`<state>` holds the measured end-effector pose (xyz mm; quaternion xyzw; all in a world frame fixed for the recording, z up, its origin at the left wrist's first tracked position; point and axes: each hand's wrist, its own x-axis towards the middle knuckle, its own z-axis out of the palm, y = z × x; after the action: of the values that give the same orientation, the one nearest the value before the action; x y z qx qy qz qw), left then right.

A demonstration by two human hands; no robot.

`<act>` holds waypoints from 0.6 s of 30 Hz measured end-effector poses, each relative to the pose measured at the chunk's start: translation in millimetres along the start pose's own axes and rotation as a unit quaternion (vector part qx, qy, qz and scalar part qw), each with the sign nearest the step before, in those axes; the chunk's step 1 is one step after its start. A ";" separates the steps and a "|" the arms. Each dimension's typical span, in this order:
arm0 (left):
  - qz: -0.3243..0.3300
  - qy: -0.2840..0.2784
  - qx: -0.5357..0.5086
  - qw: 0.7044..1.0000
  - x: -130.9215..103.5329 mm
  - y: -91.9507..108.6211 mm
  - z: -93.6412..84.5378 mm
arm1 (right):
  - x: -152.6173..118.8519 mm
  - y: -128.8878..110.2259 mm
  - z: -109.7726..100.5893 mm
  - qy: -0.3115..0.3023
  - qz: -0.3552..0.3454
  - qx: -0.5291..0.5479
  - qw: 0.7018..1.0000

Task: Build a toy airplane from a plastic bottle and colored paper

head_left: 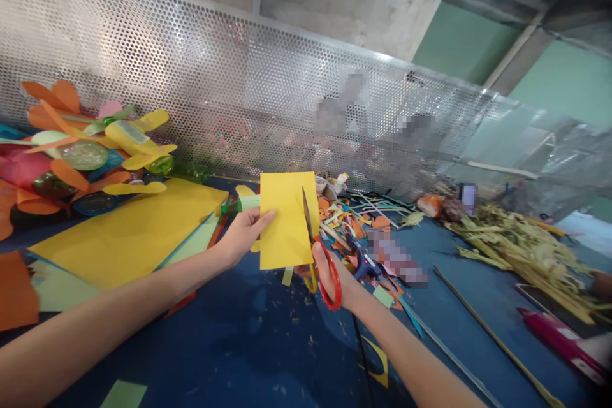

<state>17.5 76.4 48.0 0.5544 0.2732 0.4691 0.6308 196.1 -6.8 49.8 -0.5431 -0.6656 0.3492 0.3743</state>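
My left hand [246, 234] pinches the left edge of a yellow sheet of paper [284, 236], thumb on the near face, and holds it upright above the blue table. A pair of scissors [308, 220] with red and yellow handles is in my right hand [329, 274], fingers wrapped in the loops. Its blades point upward along the right side of the sheet, one in front of the paper. Whether the paper is cut there I cannot tell. Part of a green bottle [232, 206] shows behind my left hand.
Stacked coloured paper [138, 229] and plastic-bottle flowers [90, 146] lie at left. Behind the sheet are paper scraps [354, 223] and a dark blue glue gun [361, 258]. Dried husks [530, 248] and a thin stick [492, 331] lie at right. A perforated metal screen [215, 83] backs the table.
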 end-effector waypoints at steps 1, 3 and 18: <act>-0.001 -0.003 -0.005 1.000 -0.3 -0.2 0.1 | 0.9 2.5 0.5 0.003 -0.006 -0.002 1.000; -0.002 -0.010 -0.018 1.000 -0.8 -0.9 0.2 | 2.3 9.1 2.2 0.010 -0.013 0.002 1.000; 0.000 -0.012 -0.036 0.999 -3.7 -1.4 1.9 | -0.2 23.8 9.2 0.042 -0.001 -0.016 0.999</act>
<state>18.1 72.3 46.5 0.5367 0.2489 0.4718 0.6538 199.0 -3.6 24.6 -0.5625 -0.6553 0.3150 0.3937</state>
